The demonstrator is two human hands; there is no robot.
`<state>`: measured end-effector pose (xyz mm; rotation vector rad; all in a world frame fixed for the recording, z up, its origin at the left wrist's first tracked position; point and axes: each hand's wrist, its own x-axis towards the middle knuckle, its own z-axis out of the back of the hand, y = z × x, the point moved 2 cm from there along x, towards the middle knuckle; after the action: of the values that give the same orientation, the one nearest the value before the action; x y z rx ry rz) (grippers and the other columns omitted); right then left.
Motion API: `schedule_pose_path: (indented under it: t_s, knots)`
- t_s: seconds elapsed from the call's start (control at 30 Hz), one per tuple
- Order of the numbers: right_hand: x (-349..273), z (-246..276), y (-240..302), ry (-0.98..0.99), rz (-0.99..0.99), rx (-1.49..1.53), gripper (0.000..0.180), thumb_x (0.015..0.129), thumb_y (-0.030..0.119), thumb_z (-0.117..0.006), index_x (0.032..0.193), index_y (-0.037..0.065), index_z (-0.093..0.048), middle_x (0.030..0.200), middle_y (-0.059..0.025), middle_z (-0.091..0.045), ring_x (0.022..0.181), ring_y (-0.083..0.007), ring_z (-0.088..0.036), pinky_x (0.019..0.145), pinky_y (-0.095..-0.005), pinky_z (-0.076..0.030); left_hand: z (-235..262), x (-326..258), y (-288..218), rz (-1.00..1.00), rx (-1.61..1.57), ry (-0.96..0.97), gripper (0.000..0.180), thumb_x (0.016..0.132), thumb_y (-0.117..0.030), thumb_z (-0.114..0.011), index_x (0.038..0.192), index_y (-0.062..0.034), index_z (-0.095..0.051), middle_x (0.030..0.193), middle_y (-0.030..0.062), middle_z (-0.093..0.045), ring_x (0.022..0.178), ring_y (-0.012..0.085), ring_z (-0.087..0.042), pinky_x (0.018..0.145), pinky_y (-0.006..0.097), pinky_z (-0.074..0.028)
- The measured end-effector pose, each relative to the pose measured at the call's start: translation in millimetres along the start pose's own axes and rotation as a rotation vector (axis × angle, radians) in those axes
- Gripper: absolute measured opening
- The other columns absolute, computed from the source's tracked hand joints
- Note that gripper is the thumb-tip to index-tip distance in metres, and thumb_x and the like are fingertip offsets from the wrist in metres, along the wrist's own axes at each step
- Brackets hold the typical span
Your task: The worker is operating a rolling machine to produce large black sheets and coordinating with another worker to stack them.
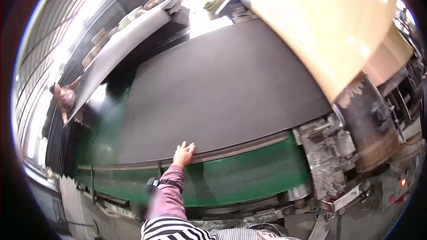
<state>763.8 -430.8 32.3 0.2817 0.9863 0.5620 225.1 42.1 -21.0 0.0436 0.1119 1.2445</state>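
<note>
My left hand (183,154) reaches forward to the near edge of a large dark grey sheet (213,89). Its fingers are stretched out and apart, with nothing gripped. The fingertips lie at the sheet's edge, just over a thin metal rail (240,150); whether they press on the sheet I cannot tell. Flat on a green conveyor belt (249,175), the sheet runs up to the machine on the right. A dark band sits around my left forearm. My right hand is out of the picture.
At the far left a co-worker (66,100) stands by another raised grey sheet (124,40). A broad tan belt or sheet (329,22) slopes over the right side, above a worn roller (369,129). Grimy machine parts (322,151) flank the belt; a red light (403,182) glows.
</note>
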Motion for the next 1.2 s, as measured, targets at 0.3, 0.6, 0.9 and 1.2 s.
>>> schedule_pose_path:
  t_s: [0.3,0.6,0.9,1.2]
  knots:
    - [-24.8,-78.7,163.8,0.005,0.433,-0.080,0.025,0.094,0.006,-0.056,0.116,0.006,-0.067,0.088,-0.0023,-0.068,0.069,-0.0057,-0.059,0.056,-0.0190,-0.047,23.2,-81.8,113.7,0.404,-0.326,-0.133,0.036,0.088,-0.053,-0.058,0.110,-0.0289,-0.073,0.127,0.0102,-0.059,0.119,0.0352,-0.051,0.101,0.045,-0.043]
    - [-0.2,-130.6,361.1,0.166,0.664,0.040,0.019,0.089,0.010,-0.064,0.105,0.001,-0.068,0.080,-0.0047,-0.070,0.069,-0.0086,-0.062,0.064,-0.0235,-0.051,48.9,-50.3,12.8,0.177,-0.344,-0.248,0.035,0.087,-0.044,-0.062,0.108,-0.0174,-0.068,0.109,0.0120,-0.061,0.104,0.0347,-0.055,0.088,0.044,-0.048]
    - [83.9,-188.7,515.4,0.015,1.192,-0.434,0.035,0.087,0.021,-0.059,0.119,0.009,-0.061,0.114,-0.0129,-0.064,0.103,-0.0313,-0.062,0.091,-0.0386,-0.050,49.7,-44.7,0.8,0.161,-0.371,-0.431,0.035,0.087,-0.039,-0.064,0.084,-0.0041,-0.066,0.089,0.0114,-0.062,0.088,0.0306,-0.059,0.077,0.042,-0.049]
    - [136.9,-224.6,533.2,-0.245,1.158,-0.792,0.048,0.080,0.023,-0.061,0.125,0.006,-0.056,0.130,-0.0166,-0.055,0.122,-0.0321,-0.050,0.105,-0.0412,-0.040,36.2,-64.5,200.1,0.752,-0.216,-0.084,0.046,0.088,-0.037,-0.064,0.123,-0.0077,-0.060,0.126,0.0188,-0.056,0.118,0.0390,-0.047,0.101,0.048,-0.040]
